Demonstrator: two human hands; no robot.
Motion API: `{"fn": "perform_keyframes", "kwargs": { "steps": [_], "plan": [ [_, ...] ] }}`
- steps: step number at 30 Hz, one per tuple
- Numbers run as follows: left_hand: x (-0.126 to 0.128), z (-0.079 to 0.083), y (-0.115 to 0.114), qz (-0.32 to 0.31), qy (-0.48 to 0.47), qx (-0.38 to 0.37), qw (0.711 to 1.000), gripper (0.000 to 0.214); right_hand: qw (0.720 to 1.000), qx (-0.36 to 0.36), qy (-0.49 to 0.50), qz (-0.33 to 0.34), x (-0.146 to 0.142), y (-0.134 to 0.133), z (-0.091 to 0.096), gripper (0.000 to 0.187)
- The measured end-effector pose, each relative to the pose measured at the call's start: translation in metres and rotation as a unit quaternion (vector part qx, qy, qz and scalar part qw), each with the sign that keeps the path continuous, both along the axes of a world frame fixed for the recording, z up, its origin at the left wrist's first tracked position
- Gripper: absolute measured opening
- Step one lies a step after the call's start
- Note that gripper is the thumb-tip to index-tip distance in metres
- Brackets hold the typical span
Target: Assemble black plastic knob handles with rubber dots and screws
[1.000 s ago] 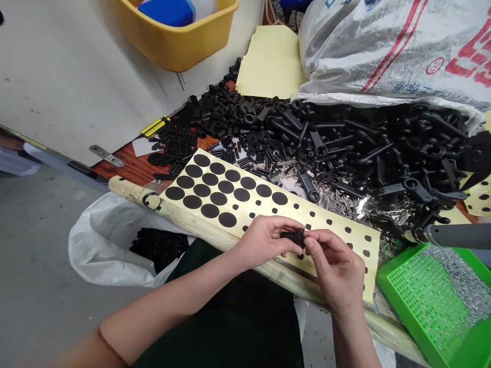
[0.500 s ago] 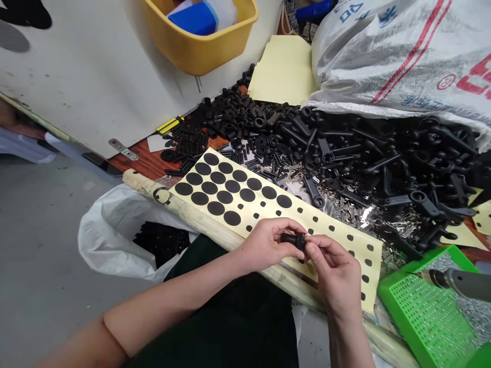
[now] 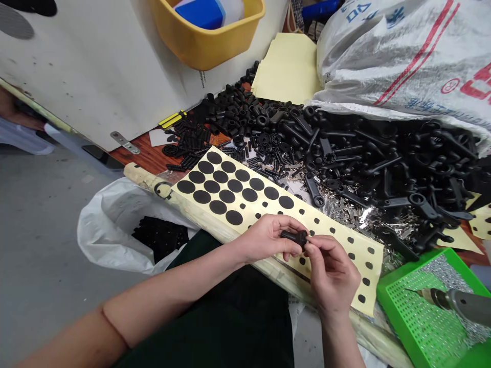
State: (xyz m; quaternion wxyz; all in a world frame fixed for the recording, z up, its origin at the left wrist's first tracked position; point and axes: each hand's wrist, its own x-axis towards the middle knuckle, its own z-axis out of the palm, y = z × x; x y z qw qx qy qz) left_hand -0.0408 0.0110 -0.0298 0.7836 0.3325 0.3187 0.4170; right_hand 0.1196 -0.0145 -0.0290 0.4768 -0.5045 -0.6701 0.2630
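Since half a second ago, the driver-like tool [image 3: 456, 302] has dropped lower across the green basket [image 3: 425, 318], while the black collared plug [image 3: 293, 236] has tipped slightly within the grasp; both hands keep nearly the same place. The left hand [image 3: 270, 237] is curled around the plug's narrow shank, thumb and fingers closed on it. The right hand [image 3: 332, 276] brings thumb and forefinger together at the collared end, its other fingers folded; whether they pinch the collar or some tiny piece, I cannot tell.

The step looks like fine fingertip work on that end. To do it well, I would keep the left grip firm and still, line up by turning the right fingertips, and press straight along the shank. Working low over the cream sticker sheet [image 3: 308, 220] seems wise, since a dropped piece could stick or roll among the dots.

Around the plug, the small metal clips [image 3: 356, 210] lie toward 2 to 3 o'clock, the black lever arms [image 3: 378, 153] at 2, the black sleeves [image 3: 238, 110] at 11, and the basket and tool near 4, so elbow care would help there.
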Motion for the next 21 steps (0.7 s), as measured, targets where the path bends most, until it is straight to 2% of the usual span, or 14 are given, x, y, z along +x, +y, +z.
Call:
{"fn": "perform_keyframes", "kwargs": {
  "steps": [5,11,14,17,21],
  "plan": [
    [0.0,0.0,0.0,-0.002,-0.031,0.0,1.0,0.03,1.0,0.011,-0.011,-0.021,-0.004,0.0,0.0,0.006],
    [0.0,0.004,-0.001,0.034,0.01,0.047,0.998,0.034,0.997,0.028,-0.029,-0.058,0.002,0.001,0.001,0.004],
    [0.001,0.002,-0.003,0.03,0.033,0.041,0.998,0.025,0.996,0.02,-0.038,-0.076,0.009,0.001,0.004,0.005],
    [0.0,0.002,-0.003,0.016,0.048,0.037,0.998,0.017,0.998,-0.01,-0.048,-0.044,0.015,0.002,0.009,0.006],
    [-0.001,0.005,-0.001,0.008,0.038,0.015,0.999,0.018,0.997,-0.024,-0.067,0.025,0.019,0.003,0.017,0.017]
  ]
}}
